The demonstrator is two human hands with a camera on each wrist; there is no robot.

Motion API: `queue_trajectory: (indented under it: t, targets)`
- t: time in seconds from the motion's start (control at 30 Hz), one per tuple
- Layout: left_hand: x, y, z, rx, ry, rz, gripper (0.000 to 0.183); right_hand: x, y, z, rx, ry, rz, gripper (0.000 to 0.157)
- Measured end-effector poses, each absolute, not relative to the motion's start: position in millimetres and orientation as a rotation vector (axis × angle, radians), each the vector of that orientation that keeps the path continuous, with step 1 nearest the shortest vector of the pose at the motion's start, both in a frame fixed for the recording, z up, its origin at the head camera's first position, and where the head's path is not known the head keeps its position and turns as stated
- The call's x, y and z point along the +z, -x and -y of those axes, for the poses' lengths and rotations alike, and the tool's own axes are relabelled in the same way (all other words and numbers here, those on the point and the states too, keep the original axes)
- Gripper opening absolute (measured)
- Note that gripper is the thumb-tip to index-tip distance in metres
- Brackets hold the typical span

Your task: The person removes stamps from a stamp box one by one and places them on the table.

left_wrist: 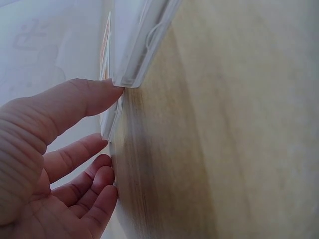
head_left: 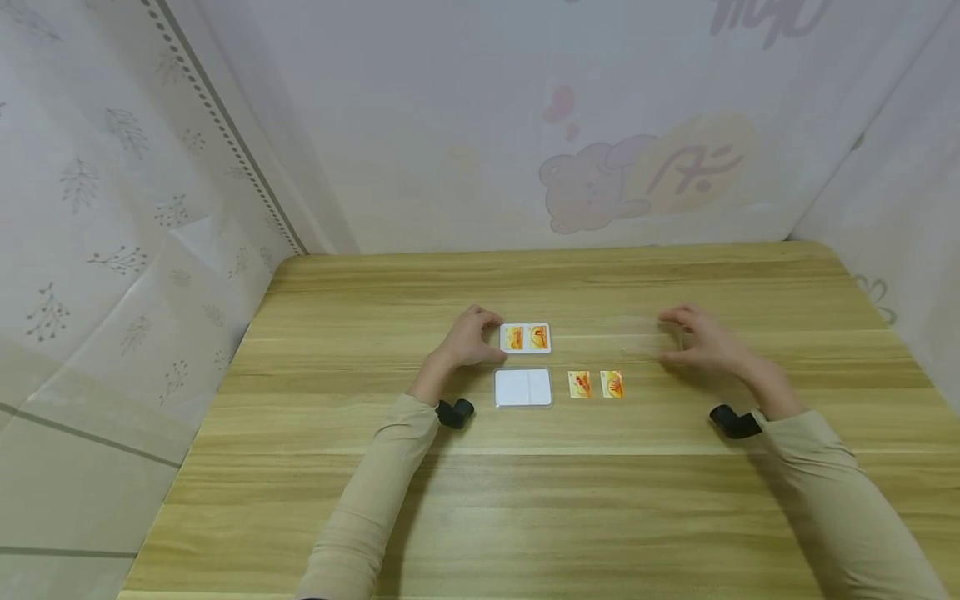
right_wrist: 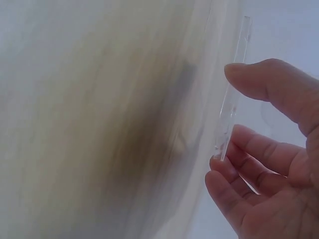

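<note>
My left hand (head_left: pixel 471 337) grips the left end of a flat white case (head_left: pixel 527 350), thumb and forefinger at its two long edges. Two red and yellow stamps (head_left: pixel 538 337) lie side by side in this case. In the left wrist view the thumb (left_wrist: pixel 94 94) is right by the corner of a second clear-rimmed case (left_wrist: pixel 130 74). Out to the right, my right hand (head_left: pixel 701 337) holds a thin clear plastic cover (head_left: pixel 645 323) by its edges, between thumb and fingers. The cover (right_wrist: pixel 233 99) shows edge-on in the right wrist view, over the tabletop.
Nearer me than the stamped case lies the second case (head_left: pixel 513 388), with two blank white panels. To its right, two loose stamps, a left one (head_left: pixel 579 384) and a right one (head_left: pixel 612 384), lie on the wooden table (head_left: pixel 480 500). A printed curtain (head_left: pixel 420 125) hangs behind.
</note>
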State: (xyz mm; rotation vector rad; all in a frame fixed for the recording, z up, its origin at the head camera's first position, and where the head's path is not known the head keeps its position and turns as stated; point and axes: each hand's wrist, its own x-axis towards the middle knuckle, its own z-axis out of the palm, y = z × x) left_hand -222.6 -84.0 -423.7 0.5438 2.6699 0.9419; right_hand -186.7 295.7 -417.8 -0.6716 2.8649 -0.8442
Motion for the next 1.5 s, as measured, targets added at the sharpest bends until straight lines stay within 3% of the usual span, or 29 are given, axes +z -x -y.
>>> queue_trajectory:
  t: [0.7, 1.5]
  targets:
    - [-423.2, 222.6, 84.1, 0.931, -0.561, -2.676, 0.057, -428.9, 186.2, -317.6, -0.788, 0.744, -2.897, 0.052]
    - [-422.6, 222.4, 84.2, 0.924, -0.552, -2.683, 0.056, -421.4, 187.3, -316.0, -0.738, 0.691, -2.851, 0.058]
